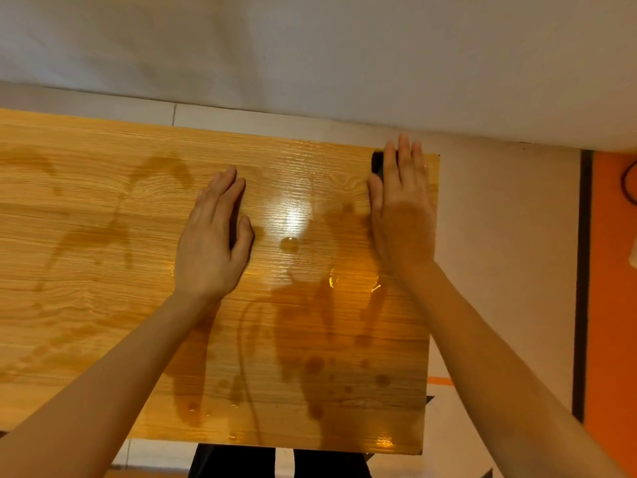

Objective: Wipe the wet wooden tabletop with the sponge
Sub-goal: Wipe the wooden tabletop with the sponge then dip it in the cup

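Observation:
The wooden tabletop [103, 215] fills the middle of the view, with dark wet streaks and puddles across it, heaviest at the right half. My right hand [401, 215] lies flat near the far right corner, pressing on a dark sponge [377, 164] of which only a corner shows past my fingers. My left hand [210, 239] rests flat, palm down, on the wood near the centre, holding nothing.
The table's right edge [432, 270] drops to a pale tiled floor [499, 236]. A white wall [310, 46] stands behind the far edge. An orange panel [613, 305] with a dark strip runs along the far right. Dark trouser legs [241, 462] show below the near edge.

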A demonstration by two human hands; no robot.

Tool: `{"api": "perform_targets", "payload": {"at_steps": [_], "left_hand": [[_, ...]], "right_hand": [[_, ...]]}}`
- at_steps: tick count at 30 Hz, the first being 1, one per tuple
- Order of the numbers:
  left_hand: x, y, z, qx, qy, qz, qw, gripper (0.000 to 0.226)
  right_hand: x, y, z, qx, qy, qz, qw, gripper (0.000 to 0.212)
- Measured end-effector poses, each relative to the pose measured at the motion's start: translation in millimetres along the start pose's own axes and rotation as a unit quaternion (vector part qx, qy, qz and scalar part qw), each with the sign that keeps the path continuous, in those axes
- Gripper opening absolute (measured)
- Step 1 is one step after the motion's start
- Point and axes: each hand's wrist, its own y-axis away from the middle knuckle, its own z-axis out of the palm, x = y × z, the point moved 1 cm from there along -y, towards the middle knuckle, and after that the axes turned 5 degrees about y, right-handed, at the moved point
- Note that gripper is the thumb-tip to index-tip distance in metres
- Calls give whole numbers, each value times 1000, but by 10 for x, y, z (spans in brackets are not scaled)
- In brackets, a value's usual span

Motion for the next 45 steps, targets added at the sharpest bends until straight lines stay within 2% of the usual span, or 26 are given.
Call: {"api": "perform_targets", "payload": {"at_steps": [3,9,11,13,16,18,21,23,25,27,31,34,37,42,45], "left_hand": [[-26,-2,1,-1,0,1,1000,50],[-22,11,16,-1,4,0,1000,49],[-22,1,9,2,3,6,1000,49],[-28,-4,3,4,3,15,1000,49],[-33,6,9,1,2,21,1000,49],[-39,8,10,2,5,22,1000,49],[-62,4,27,4,1,23,1000,50],[-72,6,41,3,-4,21,1000,52],[-80,-7,46,6,-6,20,1000,51],[-81,-19,42,12,-5,24,1000,50],[-80,-6,32,21,-8,39,999,48],[-50,34,21,14,-8,35,999,48],[-37,11,-4,0,-13,25,1000,50],[-142,34,-192,-36,-23,63,997,51],[-348,194,-346,-29,-47,40,998,52]], "right_hand": [[-114,-103,51,6,-42,39,998,51],[-263,1065,17,-26,-108,3,994,52],[-289,820,16,-31,-130,-5,991,53],[-388,329,22,-16,-62,-5,998,50],[-551,-249,37,-9,-66,40,997,49],[-602,-141,75,-2,-57,35,998,49],[-620,593,92,-12,-19,7,1000,51],[-633,926,117,-22,-45,-4,999,52],[-658,762,136,-3,-61,-5,998,50],[-762,343,138,14,-31,-6,999,47],[-922,-171,151,8,-65,26,998,49],[-939,439,155,27,-44,5,999,48],[-950,1006,171,3,-35,-10,999,51],[-1081,149,138,9,-57,-16,998,48],[-1181,-259,159,0,-55,3,999,50]]}}
